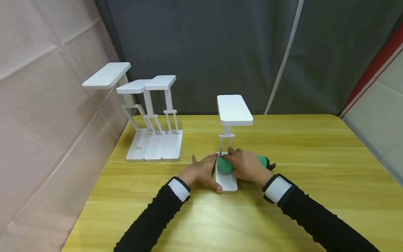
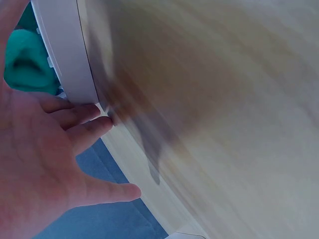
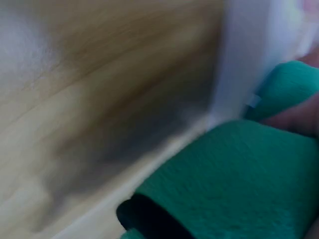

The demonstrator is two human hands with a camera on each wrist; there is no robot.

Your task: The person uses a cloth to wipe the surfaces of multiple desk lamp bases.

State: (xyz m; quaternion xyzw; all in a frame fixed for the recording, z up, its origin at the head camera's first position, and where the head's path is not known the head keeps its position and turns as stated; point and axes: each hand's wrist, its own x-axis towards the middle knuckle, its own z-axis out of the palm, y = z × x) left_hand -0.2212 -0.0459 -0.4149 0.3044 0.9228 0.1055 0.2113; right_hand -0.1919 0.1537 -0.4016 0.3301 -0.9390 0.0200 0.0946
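Note:
A white lamp-like stand with a flat top panel stands upright on the table in front of me. My left hand rests along the left side of its base, thumb near the front corner, fingers spread fairly straight. In the left wrist view, fingertips touch the side of the white base. My right hand holds a green cloth bunched over the base, close to the foot of the stem. The cloth trails out behind the hand and has black edging.
Several similar white stands stand side by side at the table's back left. The wooden table reaches back to a dark grey curtain. A pale fabric wall borders the left side.

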